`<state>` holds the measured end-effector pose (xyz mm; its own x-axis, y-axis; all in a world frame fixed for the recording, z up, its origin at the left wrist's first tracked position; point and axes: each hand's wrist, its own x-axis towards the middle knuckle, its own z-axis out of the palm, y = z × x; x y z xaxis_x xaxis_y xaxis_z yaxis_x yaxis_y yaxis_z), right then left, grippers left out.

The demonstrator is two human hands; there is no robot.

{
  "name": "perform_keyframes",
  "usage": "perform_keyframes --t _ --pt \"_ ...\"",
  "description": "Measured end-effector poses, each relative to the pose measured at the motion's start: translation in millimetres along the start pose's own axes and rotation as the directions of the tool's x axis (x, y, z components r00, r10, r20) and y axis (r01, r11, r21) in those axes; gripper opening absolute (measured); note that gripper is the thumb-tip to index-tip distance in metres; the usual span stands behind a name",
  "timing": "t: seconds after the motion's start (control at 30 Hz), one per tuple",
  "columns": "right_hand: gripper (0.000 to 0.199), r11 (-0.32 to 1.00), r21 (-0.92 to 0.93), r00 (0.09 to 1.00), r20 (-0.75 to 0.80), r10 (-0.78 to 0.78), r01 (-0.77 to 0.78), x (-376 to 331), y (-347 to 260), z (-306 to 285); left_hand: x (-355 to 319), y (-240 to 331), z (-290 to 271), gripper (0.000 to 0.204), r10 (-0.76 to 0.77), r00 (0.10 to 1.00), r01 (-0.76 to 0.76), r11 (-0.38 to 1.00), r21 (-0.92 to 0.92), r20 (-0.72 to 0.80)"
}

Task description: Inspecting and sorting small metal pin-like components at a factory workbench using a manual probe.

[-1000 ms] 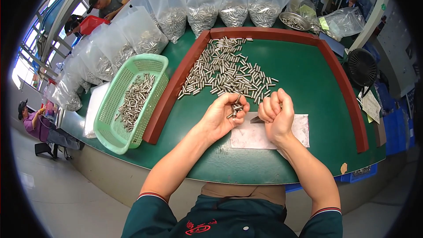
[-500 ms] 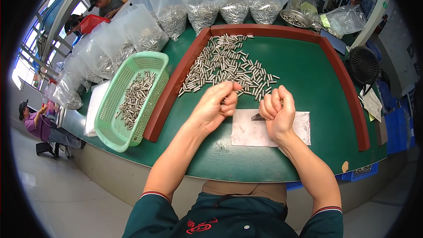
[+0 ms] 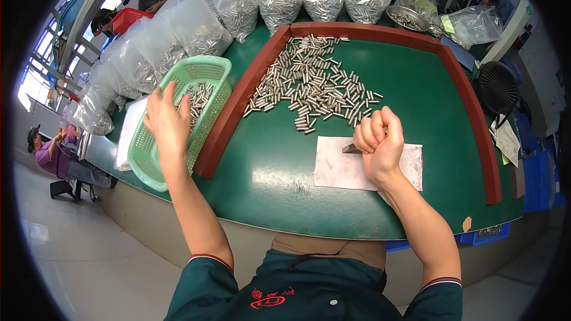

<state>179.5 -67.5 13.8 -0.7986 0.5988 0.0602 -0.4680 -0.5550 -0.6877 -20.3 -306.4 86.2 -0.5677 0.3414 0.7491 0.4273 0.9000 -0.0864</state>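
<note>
Inside the perforated basket [image 3: 216, 106] lie cylinders [image 3: 201, 96] (metallic).

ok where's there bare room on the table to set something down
Bare table: between pins and right rail; also between left rail and cloth, below the pins. Crowded: left of the left rail, with basket and bags.

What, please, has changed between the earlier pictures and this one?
The left hand moved left from beside the pile of metal pins to over the green basket and opened; whether it let go of the pins it held is hidden. The right hand stays closed above the white sheet.
</note>
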Motion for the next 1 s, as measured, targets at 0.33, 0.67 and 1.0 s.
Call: perform_keyframes --t 0.33,0.67,1.0 --pt "0.043 1.000 -0.009 1.000 -0.001 0.002 -0.002 0.2 0.4 -0.7 -32.6 108.5 14.9 0.006 0.427 0.844 -0.005 0.611 -0.792 0.324" --pt "0.042 1.000 -0.014 1.000 -0.010 0.006 -0.007 -0.4 -1.9 -2.7 -55.0 127.0 12.7 0.011 0.509 0.776 0.072 0.517 -0.853 0.373" --pt "0.042 1.000 -0.023 1.000 -0.014 0.008 -0.008 0.0 -1.5 -1.8 -63.4 129.8 20.3 0.012 0.539 0.770 -0.007 0.542 -0.840 0.341"
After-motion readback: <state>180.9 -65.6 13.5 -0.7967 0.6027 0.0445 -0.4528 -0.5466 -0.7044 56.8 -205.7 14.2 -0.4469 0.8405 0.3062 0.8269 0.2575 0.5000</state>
